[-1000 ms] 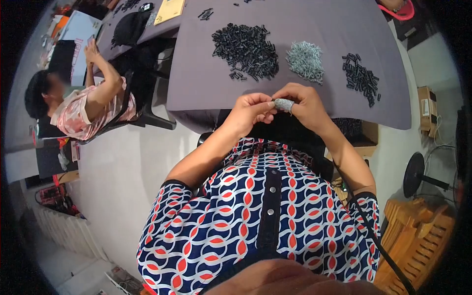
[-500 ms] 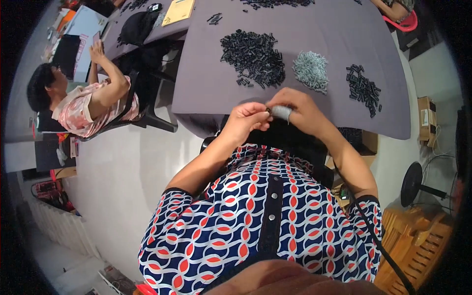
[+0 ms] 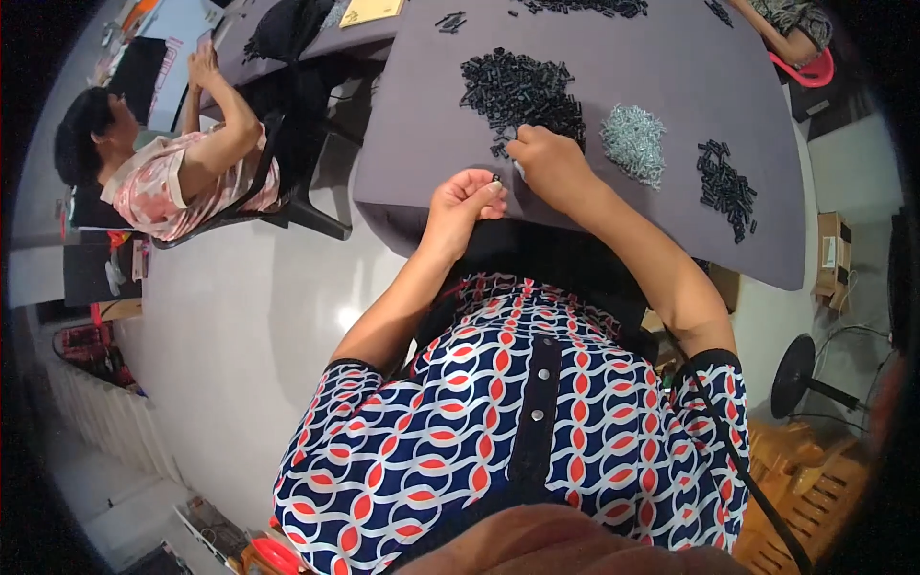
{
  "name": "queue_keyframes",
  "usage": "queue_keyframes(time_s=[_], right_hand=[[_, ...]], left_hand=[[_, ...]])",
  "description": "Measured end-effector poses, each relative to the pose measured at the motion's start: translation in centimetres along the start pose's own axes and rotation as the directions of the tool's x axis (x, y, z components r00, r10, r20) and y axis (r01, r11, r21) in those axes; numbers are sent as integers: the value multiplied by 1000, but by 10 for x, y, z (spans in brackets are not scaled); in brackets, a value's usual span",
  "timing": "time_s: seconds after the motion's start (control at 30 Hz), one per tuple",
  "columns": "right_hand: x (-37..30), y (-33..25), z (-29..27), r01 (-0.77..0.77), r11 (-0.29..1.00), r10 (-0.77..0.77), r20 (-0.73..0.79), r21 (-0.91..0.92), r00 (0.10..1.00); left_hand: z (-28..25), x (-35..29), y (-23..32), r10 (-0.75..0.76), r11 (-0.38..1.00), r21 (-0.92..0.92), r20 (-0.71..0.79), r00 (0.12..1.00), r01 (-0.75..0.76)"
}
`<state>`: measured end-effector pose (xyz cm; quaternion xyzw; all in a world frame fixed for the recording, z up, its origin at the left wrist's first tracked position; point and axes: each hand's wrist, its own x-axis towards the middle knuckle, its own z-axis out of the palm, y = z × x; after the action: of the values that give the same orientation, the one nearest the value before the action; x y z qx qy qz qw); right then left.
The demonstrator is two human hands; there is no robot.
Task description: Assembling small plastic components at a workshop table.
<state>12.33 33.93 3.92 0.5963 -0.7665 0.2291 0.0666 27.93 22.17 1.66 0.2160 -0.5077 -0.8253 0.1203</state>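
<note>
The person's left hand [image 3: 467, 199] hovers just over the near edge of the grey bench [image 3: 652, 57], its fingers curled in with thumb and forefinger pinched together on a small dark piece [image 3: 496, 178]; the piece is too tiny to tell its shape. The right hand [image 3: 549, 163] lies a little farther in from that near edge, knuckles up, its grip closed around something pale that barely shows at the fingertips; what it is cannot be told. The fingertips reach the near fringe of the large heap of black parts [image 3: 522, 88], which sits toward the left half of the bench. Just beside the right hand, toward the bench's right side, lies a pile of small silver parts [image 3: 634, 143], and farther toward the right edge a smaller scatter of black pieces [image 3: 725, 185]. More black parts [image 3: 580, 7] lie along the far edge. The two hands are near each other but apart. At a neighbouring bench off the left corner, another person [image 3: 163, 163] in a pink patterned top sits with hands raised.
</note>
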Motion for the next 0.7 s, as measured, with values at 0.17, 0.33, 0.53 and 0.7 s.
queue_keyframes(time_s=[0.17,0.33,0.53,0.7], right_hand=[[-2,3,5,72,997,-72,-14,33,997],[4,0,3,147,989,-148,29,17,989],[1,2,10,198,980,-198,-13,-16,980],[-17,-4,-22,65,964,-48,-73,256,996]], left_hand=[[-3,3,-1,7,998,58,59,998,-10],[-2,3,-2,14,997,80,62,998,-19],[-1,6,-3,23,995,97,57,998,-28],[3,3,-3,15,995,99,57,998,-20]])
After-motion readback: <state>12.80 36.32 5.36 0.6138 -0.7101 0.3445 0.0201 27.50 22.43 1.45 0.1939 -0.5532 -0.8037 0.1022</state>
